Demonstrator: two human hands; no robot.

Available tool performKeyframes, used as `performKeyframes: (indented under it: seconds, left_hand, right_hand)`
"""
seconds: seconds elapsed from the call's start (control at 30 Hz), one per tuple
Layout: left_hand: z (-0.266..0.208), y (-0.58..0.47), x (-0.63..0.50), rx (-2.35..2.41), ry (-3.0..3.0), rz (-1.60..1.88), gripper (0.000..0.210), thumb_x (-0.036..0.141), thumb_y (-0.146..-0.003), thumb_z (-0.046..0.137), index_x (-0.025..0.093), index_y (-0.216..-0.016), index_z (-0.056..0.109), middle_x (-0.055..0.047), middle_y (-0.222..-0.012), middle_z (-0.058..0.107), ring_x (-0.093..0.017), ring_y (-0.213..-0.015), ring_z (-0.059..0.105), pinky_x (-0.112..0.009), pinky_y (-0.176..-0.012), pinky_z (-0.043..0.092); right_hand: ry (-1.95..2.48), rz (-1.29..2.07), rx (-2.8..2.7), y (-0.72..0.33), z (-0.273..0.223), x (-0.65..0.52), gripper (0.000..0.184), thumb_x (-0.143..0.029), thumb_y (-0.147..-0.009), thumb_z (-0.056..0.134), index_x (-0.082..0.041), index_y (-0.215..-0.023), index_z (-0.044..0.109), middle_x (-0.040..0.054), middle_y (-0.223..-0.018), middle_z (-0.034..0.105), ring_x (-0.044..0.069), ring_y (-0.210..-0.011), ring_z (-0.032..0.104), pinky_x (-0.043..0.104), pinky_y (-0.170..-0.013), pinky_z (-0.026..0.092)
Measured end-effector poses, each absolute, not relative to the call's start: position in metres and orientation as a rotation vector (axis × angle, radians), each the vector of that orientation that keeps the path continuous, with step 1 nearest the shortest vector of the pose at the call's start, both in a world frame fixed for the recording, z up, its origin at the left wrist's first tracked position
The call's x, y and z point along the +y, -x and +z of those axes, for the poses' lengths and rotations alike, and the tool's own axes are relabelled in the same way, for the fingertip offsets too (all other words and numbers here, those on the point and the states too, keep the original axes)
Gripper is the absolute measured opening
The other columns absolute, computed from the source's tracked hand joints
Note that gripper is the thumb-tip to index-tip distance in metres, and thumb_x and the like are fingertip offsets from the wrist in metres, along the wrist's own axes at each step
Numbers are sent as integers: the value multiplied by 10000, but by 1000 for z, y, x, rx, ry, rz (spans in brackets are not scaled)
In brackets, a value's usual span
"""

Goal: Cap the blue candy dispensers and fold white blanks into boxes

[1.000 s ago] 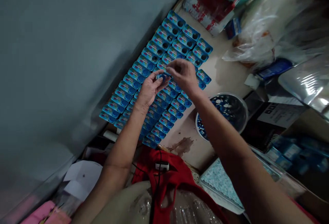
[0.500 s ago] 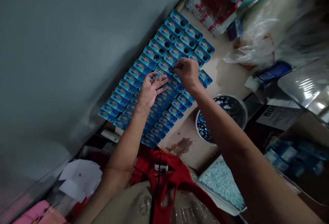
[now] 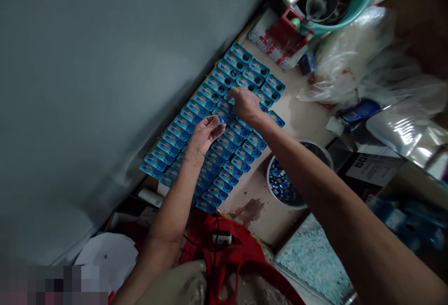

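Note:
Rows of small blue plastic cases (image 3: 224,183) with printed labels lie side by side on the table. Those at the far end show dark round openings; nearer ones have blue round discs there. My left hand (image 3: 206,135), held over the middle rows, pinches a small blue disc (image 3: 220,120) between thumb and fingers. Just beyond it my right hand (image 3: 247,104) reaches down to the cases with its fingers pressed together. Its fingertips and whatever they hold are hard to make out. To the right, a metal bowl (image 3: 269,183) contains many blue and silver round pieces, partly covered by my right forearm.
A clear tray (image 3: 290,272) of pale turquoise bits stands at the lower right. Clear plastic bags (image 3: 336,62), a red holder (image 3: 287,30) and a turquoise basin (image 3: 360,11) crowd the far right. A grey wall (image 3: 105,62) borders the table's left side.
My left hand's fingers were spread and now close on a small blue disc. My right hand has shifted slightly along the rows, and the camera view has tilted a little.

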State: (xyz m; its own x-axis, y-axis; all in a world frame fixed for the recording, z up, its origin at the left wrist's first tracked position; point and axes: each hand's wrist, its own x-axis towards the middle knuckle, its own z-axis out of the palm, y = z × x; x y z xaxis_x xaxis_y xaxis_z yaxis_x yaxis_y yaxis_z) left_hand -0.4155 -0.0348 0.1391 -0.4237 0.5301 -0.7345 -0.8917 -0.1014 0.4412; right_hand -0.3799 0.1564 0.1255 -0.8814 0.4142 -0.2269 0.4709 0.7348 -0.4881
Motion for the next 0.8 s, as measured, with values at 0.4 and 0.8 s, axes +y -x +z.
performKeyframes:
  seconds: [0.4, 0.8]
  left_hand:
    - [132, 411, -25, 1096, 485, 1657, 310, 226, -721, 952, 171, -853, 678, 59, -714, 709, -62, -640, 685, -153, -655, 559]
    - [132, 443, -39, 1189, 486, 1765, 325, 147, -720, 938, 168, -945, 704, 19, -810, 777, -80, -722, 745, -173, -743, 600]
  right_hand:
    - [-895, -1901, 2701, 334, 145, 110, 73, -266, -841, 708, -227, -861, 767, 19, -853, 725, 175, -791, 655, 314, -746, 532]
    - [-883, -509, 2730, 461, 149, 196, 145, -131, -819, 748, -213, -935, 775, 78, -1089, 783, 269, -1083, 700, 419, -983, 550]
